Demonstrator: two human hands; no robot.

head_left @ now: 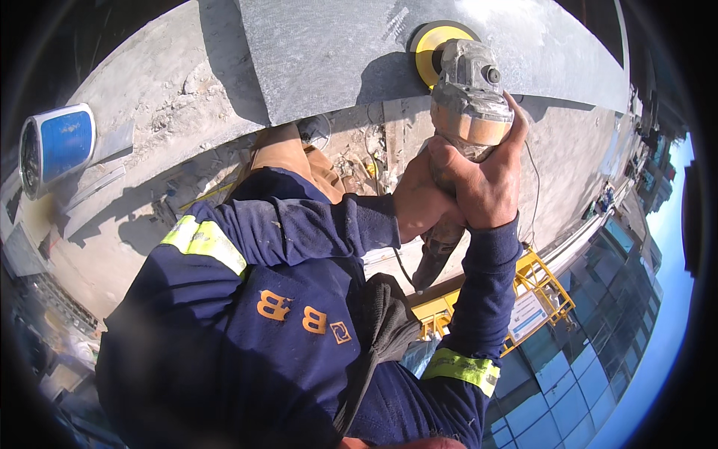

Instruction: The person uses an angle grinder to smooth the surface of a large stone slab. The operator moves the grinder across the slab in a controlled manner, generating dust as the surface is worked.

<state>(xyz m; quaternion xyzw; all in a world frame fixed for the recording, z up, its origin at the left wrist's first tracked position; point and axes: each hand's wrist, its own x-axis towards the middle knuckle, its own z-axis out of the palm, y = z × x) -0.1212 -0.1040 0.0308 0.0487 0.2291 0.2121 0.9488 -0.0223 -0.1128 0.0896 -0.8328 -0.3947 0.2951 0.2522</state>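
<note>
Both hands are wrapped round a dusty angle grinder [473, 78] with a worn grey head and an orange-brown collar. Its yellow-and-black disc [430, 56] is at the face of a grey slab [321, 60]; I cannot tell whether it touches. My left hand [425, 196] is closed round the grinder's body, partly behind the other hand. My right hand [490, 183] grips just behind the head, with a finger stretched up along its side. The tool's dark rear end and cord show below my hands. Navy sleeves with yellow-green bands cover both arms.
Rubble and scraps [359, 161] lie on the dusty ground beneath the slab. A blue-and-white bucket [63, 146] is at the far left. At the lower right are a yellow metal frame [542, 288] with a sign and a glass-fronted building [576, 374]. A thin cable [536, 187] runs beside my right hand.
</note>
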